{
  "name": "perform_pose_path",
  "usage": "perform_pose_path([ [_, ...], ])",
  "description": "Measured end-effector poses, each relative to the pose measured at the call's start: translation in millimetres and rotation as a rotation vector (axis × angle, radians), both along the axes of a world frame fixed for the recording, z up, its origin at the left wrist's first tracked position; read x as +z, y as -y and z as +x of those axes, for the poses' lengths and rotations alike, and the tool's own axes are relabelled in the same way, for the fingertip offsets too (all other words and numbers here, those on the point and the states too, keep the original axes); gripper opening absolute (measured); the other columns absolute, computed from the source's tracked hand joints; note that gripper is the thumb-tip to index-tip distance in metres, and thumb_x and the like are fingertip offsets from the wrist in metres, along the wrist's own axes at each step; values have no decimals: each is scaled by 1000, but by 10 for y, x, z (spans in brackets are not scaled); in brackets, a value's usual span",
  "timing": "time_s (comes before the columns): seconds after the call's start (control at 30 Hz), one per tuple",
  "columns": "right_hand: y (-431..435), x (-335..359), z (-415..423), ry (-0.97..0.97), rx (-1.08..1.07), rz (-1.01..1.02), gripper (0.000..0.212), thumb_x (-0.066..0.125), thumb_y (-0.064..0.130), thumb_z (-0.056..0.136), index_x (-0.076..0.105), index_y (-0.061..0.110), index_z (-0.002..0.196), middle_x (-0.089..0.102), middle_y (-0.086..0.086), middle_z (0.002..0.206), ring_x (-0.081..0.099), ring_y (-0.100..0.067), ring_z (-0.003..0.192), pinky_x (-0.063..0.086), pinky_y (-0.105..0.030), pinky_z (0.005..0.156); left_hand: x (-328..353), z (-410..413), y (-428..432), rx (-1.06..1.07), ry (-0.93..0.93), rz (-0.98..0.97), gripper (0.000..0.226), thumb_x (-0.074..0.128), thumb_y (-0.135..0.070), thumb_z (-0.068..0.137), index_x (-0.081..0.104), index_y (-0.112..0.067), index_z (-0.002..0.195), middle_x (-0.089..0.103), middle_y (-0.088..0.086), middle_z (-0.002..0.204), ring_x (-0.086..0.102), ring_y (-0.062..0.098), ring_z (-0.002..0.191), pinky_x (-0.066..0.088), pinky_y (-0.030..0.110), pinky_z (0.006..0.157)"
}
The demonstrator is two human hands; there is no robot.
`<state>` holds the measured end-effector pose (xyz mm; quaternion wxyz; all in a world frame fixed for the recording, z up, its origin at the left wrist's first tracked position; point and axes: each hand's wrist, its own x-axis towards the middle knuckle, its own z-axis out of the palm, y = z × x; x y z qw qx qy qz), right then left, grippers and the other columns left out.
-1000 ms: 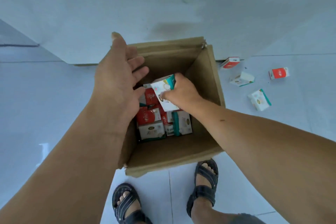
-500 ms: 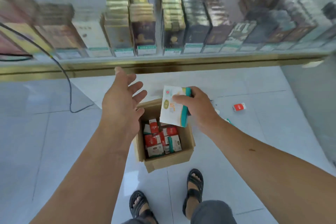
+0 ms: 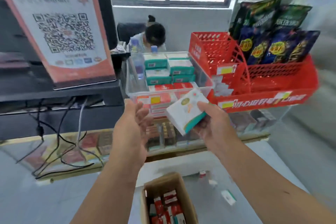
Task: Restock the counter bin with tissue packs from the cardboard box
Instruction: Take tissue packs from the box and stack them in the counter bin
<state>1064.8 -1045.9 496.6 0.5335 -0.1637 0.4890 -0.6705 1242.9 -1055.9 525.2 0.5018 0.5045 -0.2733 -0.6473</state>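
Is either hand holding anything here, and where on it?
The right hand grips a white-and-teal tissue pack by its teal edge, thumb on the top face. The left hand is open, holding nothing.

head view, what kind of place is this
Most likely a small shop's counter: a QR code sign stands on the left, a red rack holds snack bags, and a clear bin holds price-tagged tissue packs, all above a glass display case.
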Motion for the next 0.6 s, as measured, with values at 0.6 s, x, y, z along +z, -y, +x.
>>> perform_pose_path([
  [0.6, 2181, 429, 433, 189, 7, 289, 33, 70, 16, 88, 47, 16, 111, 62, -9, 99, 64, -24, 85, 59, -36, 77, 502, -228, 868, 139, 116, -54, 50, 38, -64, 99, 67, -27, 115, 73, -2, 114, 67, 19, 108, 42, 49, 98],
])
